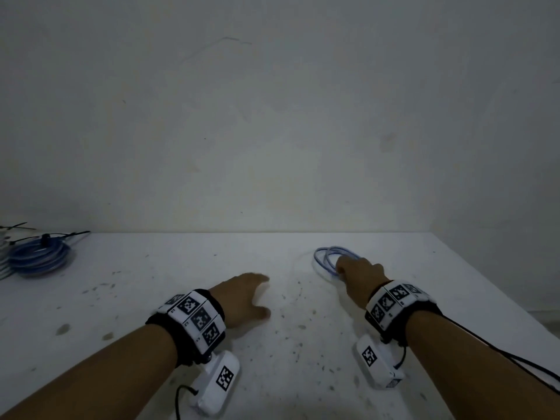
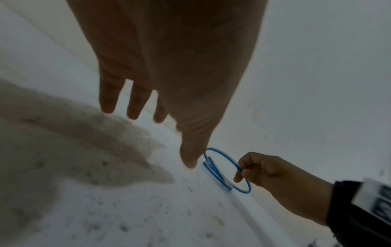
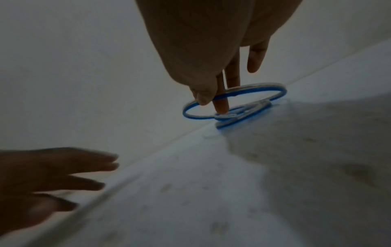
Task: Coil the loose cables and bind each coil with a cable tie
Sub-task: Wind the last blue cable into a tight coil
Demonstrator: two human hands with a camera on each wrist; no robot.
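Note:
A loose blue cable point(image 1: 325, 258) lies in a few loops on the white table, far right of centre. My right hand point(image 1: 357, 272) pinches one loop of the blue cable point(image 3: 234, 97) between thumb and forefinger and holds it raised off the other loops; the pinch also shows on the blue cable point(image 2: 224, 168) in the left wrist view. My left hand point(image 1: 245, 294) hovers flat over the table's middle, fingers straight and spread, holding nothing. It is well left of the cable.
At the far left edge sit several coiled blue cables point(image 1: 39, 257) bound with black cable ties point(image 1: 45, 237). The speckled table point(image 1: 181, 268) meets a plain wall along its far edge. The table's right edge point(image 1: 491, 286) runs diagonally.

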